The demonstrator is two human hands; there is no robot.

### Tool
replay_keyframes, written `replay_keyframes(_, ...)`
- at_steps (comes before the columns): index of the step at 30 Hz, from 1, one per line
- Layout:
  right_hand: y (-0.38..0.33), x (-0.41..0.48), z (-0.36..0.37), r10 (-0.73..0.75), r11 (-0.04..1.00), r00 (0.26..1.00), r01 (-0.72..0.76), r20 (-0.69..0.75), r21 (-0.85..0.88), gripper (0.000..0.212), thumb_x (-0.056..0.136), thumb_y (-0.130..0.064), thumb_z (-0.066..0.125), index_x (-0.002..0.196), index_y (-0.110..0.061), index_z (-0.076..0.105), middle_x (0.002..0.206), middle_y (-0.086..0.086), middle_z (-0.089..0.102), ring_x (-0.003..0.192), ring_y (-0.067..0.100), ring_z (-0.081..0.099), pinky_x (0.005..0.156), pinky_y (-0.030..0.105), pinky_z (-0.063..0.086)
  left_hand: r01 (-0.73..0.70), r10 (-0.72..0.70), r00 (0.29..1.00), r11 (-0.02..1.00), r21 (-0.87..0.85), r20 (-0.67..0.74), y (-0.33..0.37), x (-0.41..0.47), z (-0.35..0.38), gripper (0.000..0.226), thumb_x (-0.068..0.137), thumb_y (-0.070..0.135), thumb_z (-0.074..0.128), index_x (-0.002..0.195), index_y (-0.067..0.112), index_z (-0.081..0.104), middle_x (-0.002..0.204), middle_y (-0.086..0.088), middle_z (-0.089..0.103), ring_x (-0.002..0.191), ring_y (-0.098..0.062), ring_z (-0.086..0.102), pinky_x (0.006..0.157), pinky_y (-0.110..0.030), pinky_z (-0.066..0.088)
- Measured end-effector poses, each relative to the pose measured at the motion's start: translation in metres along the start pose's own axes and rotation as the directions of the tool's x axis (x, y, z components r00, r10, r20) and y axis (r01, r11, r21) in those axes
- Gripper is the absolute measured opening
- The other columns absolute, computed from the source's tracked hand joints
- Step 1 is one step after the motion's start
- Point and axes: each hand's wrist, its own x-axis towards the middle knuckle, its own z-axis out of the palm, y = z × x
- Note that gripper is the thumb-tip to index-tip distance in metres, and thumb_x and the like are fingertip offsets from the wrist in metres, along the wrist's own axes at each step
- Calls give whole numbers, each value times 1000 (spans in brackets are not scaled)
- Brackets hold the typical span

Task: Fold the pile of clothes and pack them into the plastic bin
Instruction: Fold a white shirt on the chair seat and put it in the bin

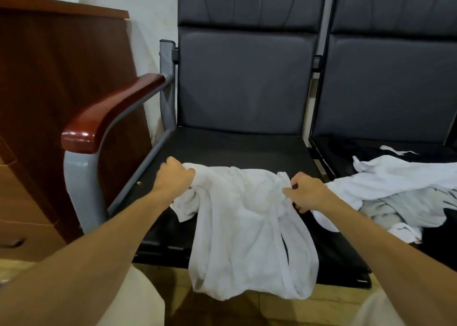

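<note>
A white T-shirt [243, 224] lies across the front of the left black chair seat [230, 147], its lower part hanging over the seat's front edge. My left hand [174, 177] grips the shirt's left shoulder, fingers curled into the cloth. My right hand [305, 193] pinches the right shoulder area. A pile of white and pale grey clothes [400, 192] lies on the neighbouring seat to the right. No plastic bin is in view.
A wooden-topped armrest [108, 117] on a grey metal frame stands left of the seat. A brown wooden cabinet [57, 78] fills the far left. A second black chair [395, 83] adjoins on the right. A dark garment [371, 150] lies behind the pile.
</note>
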Motion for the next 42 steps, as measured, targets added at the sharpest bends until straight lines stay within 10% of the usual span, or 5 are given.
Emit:
replay_keyframes(7,-8,4,16,-39,982,998,46,44,-184,57,99,-41,43,146,-13,28,134,13,52,109,28,58,83,35,51,-107,-40,953,884,455,301,-8,-11,15,59,95,59,37,120,11,59,121,-11,58,106,-27,55,89,-34,44)
replay_keyframes(20,-14,34,18,-122,992,992,123,42,-17,21,94,-7,50,85,-14,68,88,9,70,75,25,70,66,29,60,150,-138,988,971,-186,75,0,24,33,38,93,35,58,114,4,57,106,-11,61,86,-23,55,76,-35,45)
replay_keyframes(28,15,43,12,-289,822,947,321,142,-469,47,97,-7,47,138,-29,49,146,-1,42,129,23,41,109,36,37,240,-332,943,631,-738,23,5,30,17,34,97,23,51,130,15,49,120,-12,56,107,-30,56,96,-47,47)
replay_keyframes(35,14,35,13,-287,784,958,230,-9,-576,17,96,-31,54,98,-17,64,112,5,63,103,23,58,89,32,42,120,-290,945,739,-663,-152,-11,21,-8,33,99,12,45,132,8,44,123,-15,54,108,-31,55,92,-43,50)
replay_keyframes(42,15,29,-26,-329,848,890,131,-315,-514,22,92,2,53,110,-3,66,114,14,57,99,34,61,81,35,49,85,-232,956,805,-586,-179,-18,12,-20,33,98,10,47,131,10,41,113,-10,50,97,-23,51,80,-36,49)
